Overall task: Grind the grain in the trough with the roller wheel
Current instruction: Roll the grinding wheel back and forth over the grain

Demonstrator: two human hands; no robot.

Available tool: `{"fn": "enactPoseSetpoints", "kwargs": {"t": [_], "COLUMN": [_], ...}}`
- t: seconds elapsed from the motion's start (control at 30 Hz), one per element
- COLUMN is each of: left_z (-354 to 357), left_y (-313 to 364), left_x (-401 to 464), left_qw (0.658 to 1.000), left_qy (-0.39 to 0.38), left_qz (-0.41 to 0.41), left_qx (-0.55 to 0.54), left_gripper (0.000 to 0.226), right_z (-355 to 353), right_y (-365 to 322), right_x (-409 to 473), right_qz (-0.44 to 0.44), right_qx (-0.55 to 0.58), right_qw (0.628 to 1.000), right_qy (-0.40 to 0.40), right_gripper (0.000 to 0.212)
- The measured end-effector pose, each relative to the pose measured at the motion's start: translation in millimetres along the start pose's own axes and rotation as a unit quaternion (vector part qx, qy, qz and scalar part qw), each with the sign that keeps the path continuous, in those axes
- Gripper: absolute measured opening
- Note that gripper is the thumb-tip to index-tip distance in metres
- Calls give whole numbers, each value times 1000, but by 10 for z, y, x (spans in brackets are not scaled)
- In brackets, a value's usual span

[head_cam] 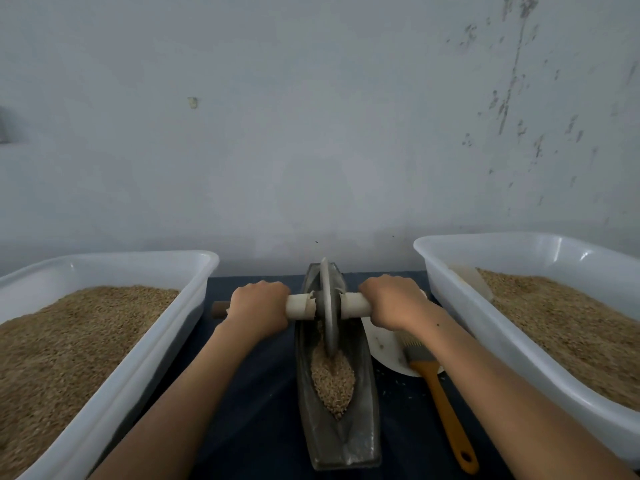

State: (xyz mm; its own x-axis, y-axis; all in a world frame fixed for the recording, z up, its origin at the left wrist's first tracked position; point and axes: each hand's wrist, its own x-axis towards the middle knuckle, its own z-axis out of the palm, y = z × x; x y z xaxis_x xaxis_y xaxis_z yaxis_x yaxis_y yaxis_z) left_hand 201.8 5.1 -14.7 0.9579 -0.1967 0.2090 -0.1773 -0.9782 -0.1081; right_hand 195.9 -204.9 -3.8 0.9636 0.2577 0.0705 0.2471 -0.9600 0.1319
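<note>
two white tubs [104, 341] [519, 306] of grain flank the dark surface [249, 410], where the metal trough [360, 427] lies between them holding a heap of grain [332, 379]. the roller wheel [328, 306] stands upright in the trough, touching the grain. the left hand [258, 308] and right hand [393, 301] have their fingers curled around its axle handle [355, 304] on either side.

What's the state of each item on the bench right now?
left hand: grips axle
right hand: grips axle
roller wheel: upright in trough
trough: grain piled near end
left tub: nearly full
right tub: nearly full
brush: lying idle, bristles on plate
</note>
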Motion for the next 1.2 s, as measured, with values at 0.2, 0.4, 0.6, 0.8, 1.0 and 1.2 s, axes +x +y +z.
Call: {"fn": "enactPoseSetpoints", "kwargs": {"t": [0.2,0.4,0.6,0.8,1.0,1.2], "left_z": [-102,-38,28,-74,-146,-83], "left_y": [-30,-37,-46,-98,-138,-101], "left_x": [-6,22,22,7,-2,3], "left_qw": [987,996,999,995,974,998], "left_qy": [-159,-89,38,-101,-214,-65], "left_qz": [13,1,-5,12,25,16], "left_qx": [-6,-6,14,4,-62,0], "left_gripper": [45,39,24,38,41,34], "right_z": [-98,-36,76,-50,-85,-19], "right_y": [14,21,16,24,34,66], "right_x": [-59,-8,25,-21,-36,4], "right_qz": [2,5,21,6,16,11], "right_qx": [64,34,7,11,60,33], "right_qw": [984,996,998,998,984,997], "right_qy": [-163,-85,66,-68,-169,-66], "right_gripper": [37,36,19,35,39,34]}}
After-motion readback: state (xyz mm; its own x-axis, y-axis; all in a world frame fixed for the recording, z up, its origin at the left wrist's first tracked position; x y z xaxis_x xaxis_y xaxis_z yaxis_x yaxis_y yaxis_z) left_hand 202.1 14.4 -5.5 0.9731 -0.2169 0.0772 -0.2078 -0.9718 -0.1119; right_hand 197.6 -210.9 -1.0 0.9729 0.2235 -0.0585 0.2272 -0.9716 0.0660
